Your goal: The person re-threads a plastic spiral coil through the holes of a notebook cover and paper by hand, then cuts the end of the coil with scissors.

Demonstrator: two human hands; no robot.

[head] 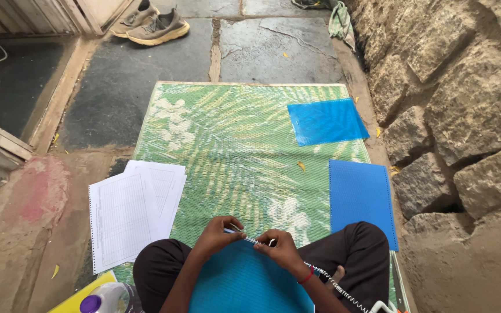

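Observation:
I sit cross-legged on a green leaf-patterned mat (233,139). My left hand (218,232) and my right hand (279,246) pinch the top edge of a blue plastic cover sheet (244,281) lying in my lap. A white spiral binding coil (334,287) runs along that edge, passing under my right wrist and trailing off toward the lower right. Both hands have fingertips closed on the coil and the sheet's edge.
A translucent blue sheet (326,120) and an opaque blue sheet (359,200) lie on the mat's right side. Punched white printed pages (129,211) sit at left. A rough stone wall (465,116) rises at right. Shoes (155,26) rest far back. A plastic bottle (108,298) stands near my left knee.

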